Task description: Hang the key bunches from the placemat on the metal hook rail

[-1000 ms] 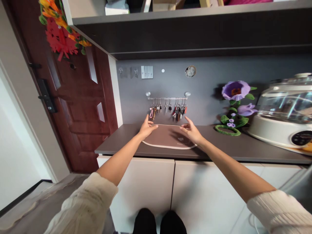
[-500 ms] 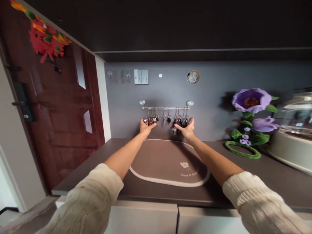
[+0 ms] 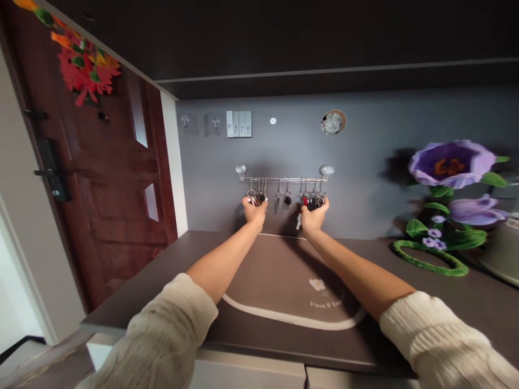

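Curling in around the left bunch of keys (image 3: 260, 198), the left grip (image 3: 254, 213) held on, and the right grip (image 3: 315, 217) held on to the right bunch of keys (image 3: 313, 203) in the same way. One second earlier, both grips were open and apart from the keys, out over the brown mat (image 3: 279, 267). Half a second earlier, they were up at the keys but spread wider. So by this moment both bunches were in hand, though they hung on the shiny rod (image 3: 284, 180), just above the two grips. Between the grips, the middle keys (image 3: 287, 201) hung with nobody touching them. One pale key (image 3: 299, 221) poked out just to the left of the right grip.

The mat lay on the tabletop (image 3: 141, 283), lower than both grips. Below the right grip it had light writing (image 3: 324, 303), which seemed to start with "Have a", but the rest was blurry. A little white flower picture (image 3: 317, 284) sat just over the words. Up above the left grip, a white plate (image 3: 239, 124) with four strips was on the gray wall (image 3: 365, 135). Its marks were too small to read. Well to the right of the right grip stood a big purple flower (image 3: 450, 163).
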Action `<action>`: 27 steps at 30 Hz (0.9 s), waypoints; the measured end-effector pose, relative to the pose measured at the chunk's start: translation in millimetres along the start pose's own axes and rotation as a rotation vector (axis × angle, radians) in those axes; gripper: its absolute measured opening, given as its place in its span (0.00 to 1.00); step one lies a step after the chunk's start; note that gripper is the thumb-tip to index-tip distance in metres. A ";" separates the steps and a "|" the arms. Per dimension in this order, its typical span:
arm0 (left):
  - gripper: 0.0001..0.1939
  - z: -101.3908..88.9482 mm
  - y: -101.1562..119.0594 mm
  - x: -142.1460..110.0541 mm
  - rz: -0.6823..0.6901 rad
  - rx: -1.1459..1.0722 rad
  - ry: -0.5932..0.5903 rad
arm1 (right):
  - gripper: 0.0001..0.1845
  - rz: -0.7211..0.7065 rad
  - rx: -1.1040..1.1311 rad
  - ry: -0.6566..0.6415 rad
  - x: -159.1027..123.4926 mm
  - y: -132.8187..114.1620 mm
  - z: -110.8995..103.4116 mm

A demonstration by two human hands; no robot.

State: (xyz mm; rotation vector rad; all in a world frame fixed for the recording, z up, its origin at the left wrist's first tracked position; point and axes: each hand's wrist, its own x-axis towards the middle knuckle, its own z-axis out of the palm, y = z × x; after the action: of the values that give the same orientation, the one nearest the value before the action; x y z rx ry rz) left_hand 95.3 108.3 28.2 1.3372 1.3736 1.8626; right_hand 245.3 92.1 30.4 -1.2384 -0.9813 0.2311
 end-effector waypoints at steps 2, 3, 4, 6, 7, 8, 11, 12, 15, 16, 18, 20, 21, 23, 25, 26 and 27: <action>0.25 -10.6 9.3 -3.9 -0.121 -0.084 -0.003 | 0.41 0.024 0.049 -0.037 -0.1 -4.0 -5.6; 0.24 -15.2 14.1 -5.7 -0.127 -0.112 -0.022 | 0.41 0.038 0.079 -0.057 -0.4 -6.5 -8.2; 0.23 -18.9 18.7 -7.0 -0.122 -0.135 -0.040 | 0.40 0.049 0.109 -0.073 -0.6 -9.4 -10.4; 0.23 -23.5 27.2 -8.0 -0.092 -0.148 -0.059 | 0.40 0.061 0.157 -0.086 -0.6 -16.3 -13.5; 0.23 -24.4 31.0 -7.7 -0.076 -0.141 -0.057 | 0.40 0.062 0.175 -0.081 -0.2 -20.2 -14.4; 0.24 -24.6 34.3 -6.7 -0.060 -0.126 -0.055 | 0.40 0.062 0.191 -0.068 0.8 -24.2 -14.7; 0.24 -22.9 41.3 -1.6 -0.010 -0.072 -0.075 | 0.40 0.043 0.236 -0.041 7.5 -36.8 -13.6; 0.23 -22.5 42.6 0.3 0.005 -0.055 -0.089 | 0.40 0.026 0.244 -0.042 10.8 -40.8 -12.9; 0.23 -24.7 44.4 4.1 0.041 -0.014 -0.130 | 0.39 -0.026 0.240 -0.077 20.7 -51.2 -12.6; 0.23 -26.8 44.7 4.6 0.042 -0.009 -0.142 | 0.39 -0.034 0.234 -0.093 23.1 -53.5 -13.3; 0.22 -32.6 45.8 4.8 0.025 -0.010 -0.165 | 0.39 -0.044 0.233 -0.136 25.6 -55.6 -16.2; 0.22 -39.1 48.7 5.1 0.011 0.002 -0.191 | 0.38 -0.050 0.241 -0.183 25.2 -54.2 -20.6; 0.22 -42.1 50.9 5.6 0.016 0.023 -0.210 | 0.38 -0.049 0.244 -0.206 24.3 -52.4 -22.9; 0.22 -46.9 57.1 8.3 0.042 0.105 -0.260 | 0.37 -0.032 0.254 -0.251 22.2 -48.1 -27.3; 0.22 -49.5 65.5 12.7 0.086 0.228 -0.310 | 0.35 -0.008 0.275 -0.294 20.1 -44.5 -31.0; 0.22 -50.0 70.3 15.4 0.115 0.294 -0.334 | 0.35 0.003 0.288 -0.312 19.1 -43.5 -32.5; 0.22 -50.1 75.4 18.3 0.148 0.354 -0.358 | 0.35 0.014 0.298 -0.329 18.0 -43.0 -34.1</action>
State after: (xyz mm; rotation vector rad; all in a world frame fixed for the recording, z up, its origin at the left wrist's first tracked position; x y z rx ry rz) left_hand 56.0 70.8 102.9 1.8874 1.4845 1.4094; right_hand 266.0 64.7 76.8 -0.9494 -1.1718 0.5849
